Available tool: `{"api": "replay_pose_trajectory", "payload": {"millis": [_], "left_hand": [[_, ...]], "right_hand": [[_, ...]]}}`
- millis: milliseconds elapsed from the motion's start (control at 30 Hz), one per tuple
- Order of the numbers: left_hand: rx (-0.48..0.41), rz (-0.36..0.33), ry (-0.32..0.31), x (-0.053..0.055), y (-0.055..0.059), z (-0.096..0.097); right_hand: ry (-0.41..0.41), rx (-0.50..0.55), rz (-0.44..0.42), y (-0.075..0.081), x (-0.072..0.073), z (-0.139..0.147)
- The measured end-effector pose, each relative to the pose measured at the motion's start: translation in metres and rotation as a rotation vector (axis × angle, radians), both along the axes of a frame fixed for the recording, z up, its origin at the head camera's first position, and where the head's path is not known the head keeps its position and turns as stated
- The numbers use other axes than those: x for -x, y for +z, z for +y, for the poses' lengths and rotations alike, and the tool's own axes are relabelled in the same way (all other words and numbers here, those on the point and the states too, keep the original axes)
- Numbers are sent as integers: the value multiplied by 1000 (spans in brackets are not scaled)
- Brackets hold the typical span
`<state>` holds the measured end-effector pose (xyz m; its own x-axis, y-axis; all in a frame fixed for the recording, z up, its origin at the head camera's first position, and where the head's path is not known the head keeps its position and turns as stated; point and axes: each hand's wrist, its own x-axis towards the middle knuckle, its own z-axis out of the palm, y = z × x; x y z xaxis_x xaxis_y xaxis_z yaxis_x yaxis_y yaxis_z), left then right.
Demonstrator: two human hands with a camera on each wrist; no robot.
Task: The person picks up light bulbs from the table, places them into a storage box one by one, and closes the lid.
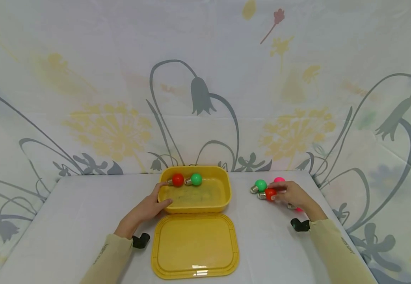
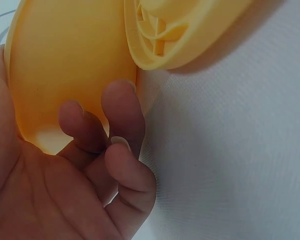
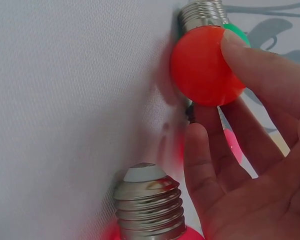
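My left hand (image 1: 150, 205) holds the left end of a yellow plastic box (image 1: 223, 207), the thumb over its rim. In the left wrist view, several curled fingers (image 2: 122, 115) lie against the outer wall (image 2: 70, 60). Inside the box are a red light bulb (image 1: 178, 180) and a green one (image 1: 196, 179). To the right, my right hand (image 1: 290, 194) pinches another red light bulb (image 3: 202, 65) between thumb and fingers; its metal screw base points away from the palm. Beside it lie a green bulb (image 1: 261, 184) and a pink bulb (image 1: 279, 179). Another pink bulb (image 1: 299, 209) is partly under the hand.
A yellow lid (image 1: 195, 246) lies flat on the white table (image 1: 269, 252), just in front of the box. Behind the table hangs a patterned cloth (image 1: 212, 130) with flowers, which also runs along both sides.
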<state>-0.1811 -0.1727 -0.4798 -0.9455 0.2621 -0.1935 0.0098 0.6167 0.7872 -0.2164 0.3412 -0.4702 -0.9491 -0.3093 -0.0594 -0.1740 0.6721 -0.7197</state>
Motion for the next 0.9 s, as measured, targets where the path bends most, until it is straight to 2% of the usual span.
{"api": "replay_pose_trajectory", "payload": {"millis": [267,900], "left_hand": [[-5,4,-5,1,-2,-1],[-11,-4,-6,0,1,0]], "right_hand": [[2,-15,-34,1,0,0],[11,-9,-12,4,-2,2]]}}
